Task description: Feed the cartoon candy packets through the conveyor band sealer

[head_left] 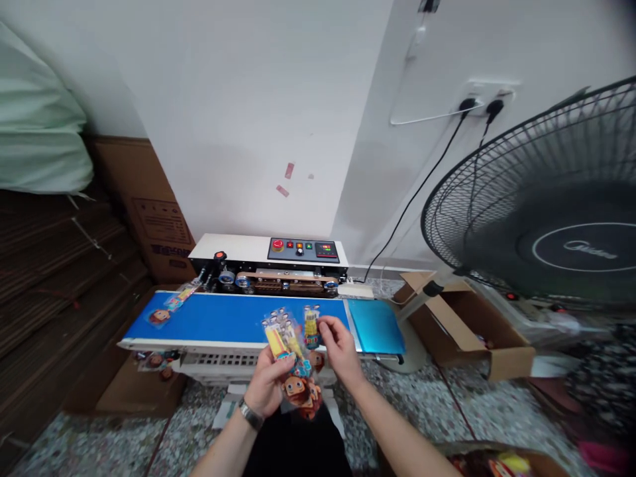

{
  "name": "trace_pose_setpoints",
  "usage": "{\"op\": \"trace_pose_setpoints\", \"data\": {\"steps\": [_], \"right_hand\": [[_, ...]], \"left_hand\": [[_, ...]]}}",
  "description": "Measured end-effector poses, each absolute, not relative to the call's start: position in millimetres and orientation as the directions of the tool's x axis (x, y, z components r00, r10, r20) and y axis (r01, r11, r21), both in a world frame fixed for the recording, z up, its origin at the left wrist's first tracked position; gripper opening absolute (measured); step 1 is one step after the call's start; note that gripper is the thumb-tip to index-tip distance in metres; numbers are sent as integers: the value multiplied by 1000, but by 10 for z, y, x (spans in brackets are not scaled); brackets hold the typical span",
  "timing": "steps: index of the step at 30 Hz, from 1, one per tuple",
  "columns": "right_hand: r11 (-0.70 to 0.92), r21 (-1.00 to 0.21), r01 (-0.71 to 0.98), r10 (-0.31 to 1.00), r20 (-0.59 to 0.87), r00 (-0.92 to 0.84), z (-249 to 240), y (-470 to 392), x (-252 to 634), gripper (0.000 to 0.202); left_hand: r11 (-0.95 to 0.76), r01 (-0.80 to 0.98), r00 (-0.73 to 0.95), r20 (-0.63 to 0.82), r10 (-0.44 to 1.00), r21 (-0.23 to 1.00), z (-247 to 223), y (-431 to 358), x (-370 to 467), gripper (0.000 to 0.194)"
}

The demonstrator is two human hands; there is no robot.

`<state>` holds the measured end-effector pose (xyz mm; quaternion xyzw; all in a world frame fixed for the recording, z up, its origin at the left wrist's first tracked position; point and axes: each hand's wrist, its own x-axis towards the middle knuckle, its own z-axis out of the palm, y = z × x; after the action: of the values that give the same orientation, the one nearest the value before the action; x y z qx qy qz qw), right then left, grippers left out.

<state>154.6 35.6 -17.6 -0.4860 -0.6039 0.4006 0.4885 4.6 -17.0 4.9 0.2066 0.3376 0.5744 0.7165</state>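
Observation:
My left hand point(267, 385), with a metal watch at the wrist, grips a fanned bunch of clear plastic packets point(297, 389). They have yellow contents and printed brown character heads at their lower ends. Between the thumb and fingers of my right hand point(344, 352) is a single packet point(311, 326), held upright just right of the bunch. Both hands are over the front edge of a blue conveyor belt point(213, 319), which runs along a band sealing machine point(238, 246). Another packet point(161, 316) lies at the belt's left end, its top towards the rollers.
A cardboard box point(144, 391) with packets stands below the belt's left end. A large fan point(561, 218) looms at the right, near an open carton point(462, 331). Another box point(541, 460) with packets is at the bottom right. Stacked cardboard point(54, 285) lines the left.

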Motion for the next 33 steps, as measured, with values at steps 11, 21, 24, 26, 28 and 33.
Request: {"op": "trace_pose_setpoints", "data": {"steps": [11, 21, 24, 26, 28, 33], "right_hand": [[260, -964, 59, 914, 226, -336, 214, 388, 1521, 32], [382, -900, 209, 882, 287, -374, 322, 380, 1541, 27], [309, -934, 177, 897, 225, -381, 280, 382, 1547, 24], [253, -961, 110, 913, 199, -356, 223, 347, 1522, 32], [209, -978, 12, 929, 195, -314, 136, 289, 1476, 44], [124, -991, -42, 983, 129, -129, -157, 335, 1544, 30]], "left_hand": [[231, -674, 163, -163, 973, 702, 116, -217, -120, 43], [245, -687, 163, -184, 969, 684, 181, -229, -109, 51], [249, -689, 155, -198, 968, 681, 153, -226, -89, 49], [245, -698, 139, -208, 968, 673, 140, -219, -65, 49], [239, -711, 122, -219, 968, 662, 138, -208, -33, 50], [255, -699, 94, -269, 959, 667, 126, -168, 29, 40]]}}
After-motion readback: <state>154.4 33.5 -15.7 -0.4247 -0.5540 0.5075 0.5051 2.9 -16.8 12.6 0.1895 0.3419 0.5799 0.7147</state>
